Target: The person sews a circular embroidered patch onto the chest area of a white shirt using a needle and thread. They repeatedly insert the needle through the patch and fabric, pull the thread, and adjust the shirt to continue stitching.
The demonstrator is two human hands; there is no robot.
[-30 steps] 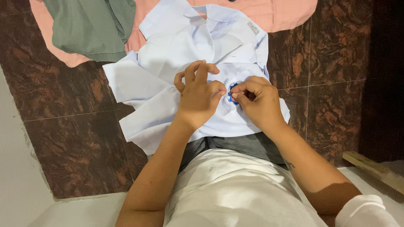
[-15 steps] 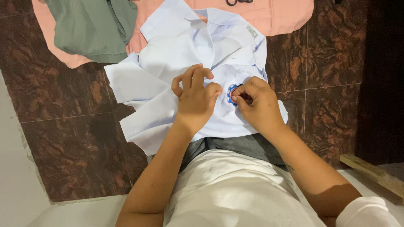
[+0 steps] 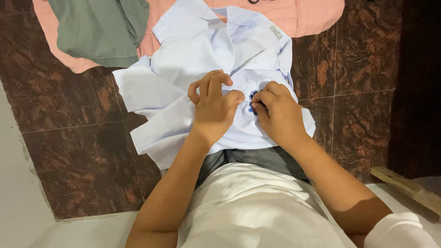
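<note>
While the small round blue embroidered badge (image 3: 252,102) was showing its red centre half a second ago, it is now lying mostly covered, only a blue sliver peeking out between the two hands. It is sitting on the chest of the pale blue collared cotton shirt (image 3: 202,50), which is draping crumpled over the person's lap and onto the floor. The right hand (image 3: 278,115) is curling more tightly over the badge, fingertips pinched narrow on it. The left hand (image 3: 216,108) is pressing the cloth just beside it, thumb and forefinger closed, other fingers arched. Beyond the shirt, a soft salmon-pink fabric sheet (image 3: 303,16) and a folded sage-green garment (image 3: 98,30) are lying on glossy brown marbled floor tiles (image 3: 69,115).
</note>
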